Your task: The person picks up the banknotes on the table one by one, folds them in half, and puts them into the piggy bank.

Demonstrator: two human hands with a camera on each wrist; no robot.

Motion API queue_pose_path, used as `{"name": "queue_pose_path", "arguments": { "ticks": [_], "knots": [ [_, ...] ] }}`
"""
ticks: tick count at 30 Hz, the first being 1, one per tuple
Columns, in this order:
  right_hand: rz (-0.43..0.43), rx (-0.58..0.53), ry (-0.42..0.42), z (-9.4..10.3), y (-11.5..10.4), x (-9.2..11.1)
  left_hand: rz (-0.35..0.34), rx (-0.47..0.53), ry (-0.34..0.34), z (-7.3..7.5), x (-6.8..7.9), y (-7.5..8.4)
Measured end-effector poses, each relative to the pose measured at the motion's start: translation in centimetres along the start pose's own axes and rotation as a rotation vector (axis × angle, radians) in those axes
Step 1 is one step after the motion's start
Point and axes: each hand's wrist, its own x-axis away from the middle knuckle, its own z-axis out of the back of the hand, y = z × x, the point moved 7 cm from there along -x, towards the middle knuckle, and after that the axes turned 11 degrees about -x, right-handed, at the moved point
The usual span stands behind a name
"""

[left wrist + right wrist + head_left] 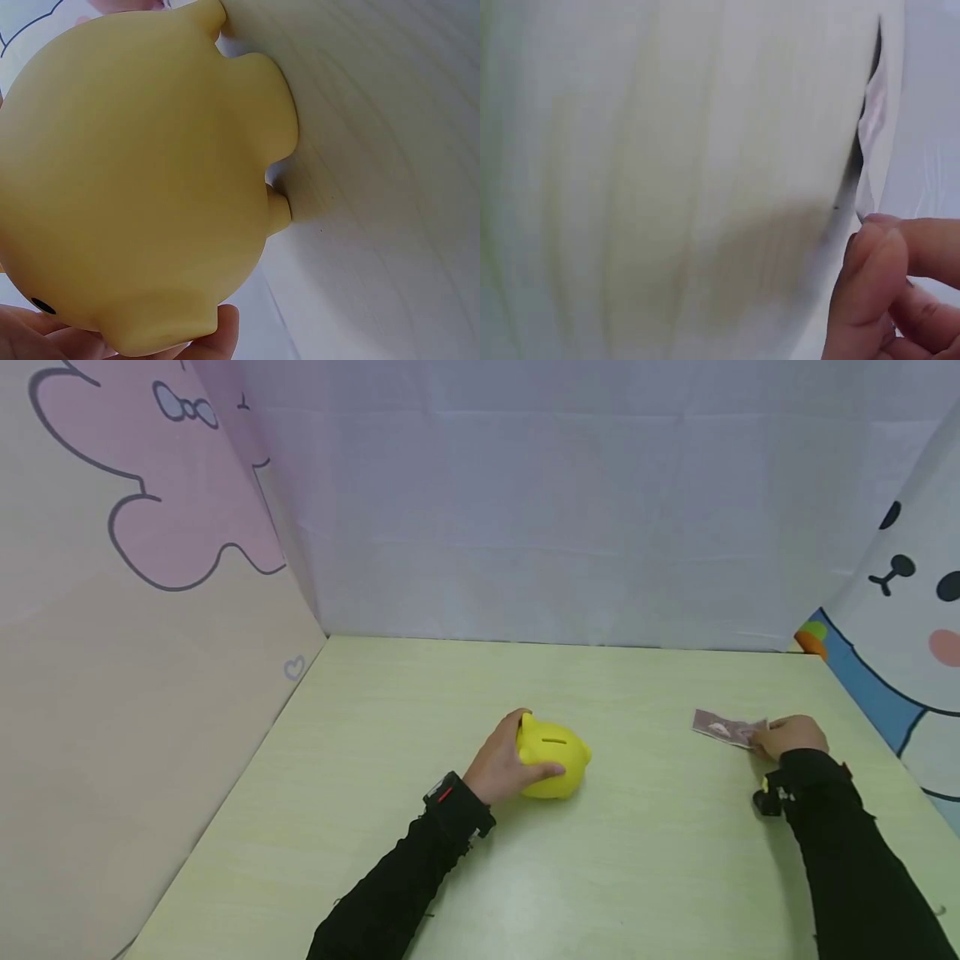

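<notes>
A yellow piggy bank (557, 760) with a dark slot on top stands on the table, and my left hand (504, 766) grips it from the left with the thumb on its near side. In the left wrist view the piggy bank (142, 165) fills much of the picture, its stubby feet on the wood and fingers curling around its snout end. Off to the right, my right hand (793, 737) pinches one end of a brownish-pink banknote (722, 727). Seen from the right wrist, the banknote (874, 127) appears edge-on, creased, between thumb and fingers.
The pale wooden table (630, 868) reaches back to a white cloth wall (570, 527). A beige panel (150, 710) with a pink cartoon shape borders the left side. Cartoon-printed cloth (892, 627) hangs along the right edge.
</notes>
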Motion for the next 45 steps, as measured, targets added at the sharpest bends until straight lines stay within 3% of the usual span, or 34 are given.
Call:
{"name": "queue_pose_path", "arguments": {
  "ticks": [14, 25, 35, 45],
  "knots": [
    [-0.049, -0.259, 0.006, 0.1, -1.3, 0.7, 0.011, -0.015, -0.002, -0.1, -0.1, -0.2],
    [0.1, -0.377, -0.013, -0.8, -5.1, 2.1, -0.007, -0.005, 0.003, 0.1, -0.1, -0.1],
    [0.143, -0.502, -0.031, -2.7, -8.5, 4.2, -0.001, 0.007, -0.001, 0.0, -0.1, -0.1],
    [0.327, -0.68, -0.05, -4.9, -14.2, 7.3, -0.008, -0.001, -0.002, 0.1, 0.0, 0.1]
  ]
}}
